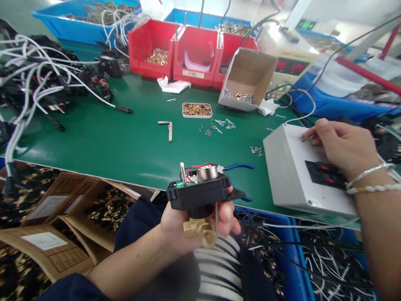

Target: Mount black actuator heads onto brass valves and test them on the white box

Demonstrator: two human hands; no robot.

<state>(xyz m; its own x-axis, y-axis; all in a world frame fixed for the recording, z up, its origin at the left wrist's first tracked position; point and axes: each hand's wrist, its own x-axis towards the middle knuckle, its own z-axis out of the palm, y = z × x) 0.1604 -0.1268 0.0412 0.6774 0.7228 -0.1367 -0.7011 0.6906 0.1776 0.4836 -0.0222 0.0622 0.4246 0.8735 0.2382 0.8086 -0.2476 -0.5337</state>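
My left hand (184,228) is wrapped round a motorized brass valve (199,196), holding it above my lap at the table's front edge. Its black housing faces up without a cover, showing a silver motor, a green circuit board and red wires. A blue wire (239,166) runs from its right side. The brass body with its round port hangs below the housing. On the right, my right hand (341,140) has its fingertips pinched on a small metal toggle switch (305,138) on top of a grey-white box (291,167). A black terminal panel with red parts lies under the wrist.
Red bins (153,50) line the back, beside a tilted cardboard box (247,79) and a power supply (291,58). A small tray of brass parts (197,110), clips, screws and a hinged tool (169,130) lie mid-table. White cables (40,83) pile up left; cartons (46,242) stand below.
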